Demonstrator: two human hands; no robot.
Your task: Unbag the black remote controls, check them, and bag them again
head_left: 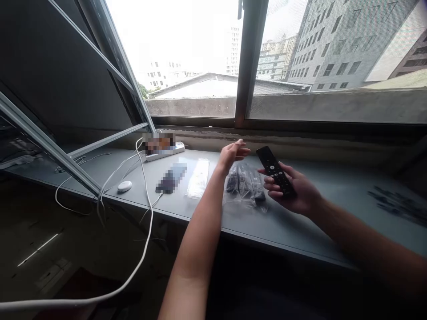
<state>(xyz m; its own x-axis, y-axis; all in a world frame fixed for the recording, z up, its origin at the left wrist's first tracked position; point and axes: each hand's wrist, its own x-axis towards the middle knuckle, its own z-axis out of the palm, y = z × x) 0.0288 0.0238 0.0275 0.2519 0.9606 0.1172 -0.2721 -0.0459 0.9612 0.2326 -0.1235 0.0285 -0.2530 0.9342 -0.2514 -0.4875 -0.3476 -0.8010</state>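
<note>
Over the desk (330, 178), the remote (272, 166) is pointing lengthwise to 11 o'clock — right hand (302, 190) gripping it, left hand (232, 154) hovering loosely open.

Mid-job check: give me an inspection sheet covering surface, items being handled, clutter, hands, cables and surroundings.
Surface: grey tabletop, dim toward the right.
Items handled: black remote, button side showing; clear bag of dark objects.
Clutter: pale plastic packet, pixelated phone-like device, white puck, white power strip; dark items at right, too dim to identify.
Hands: right hand grips the remote; left hand raised, no held object visible.
Cables: white cable hangs past the front edge; thinner cable meets the phone-like device.
Surroundings: window behind, metal frame at left.
Other people: nothing seen.
</note>
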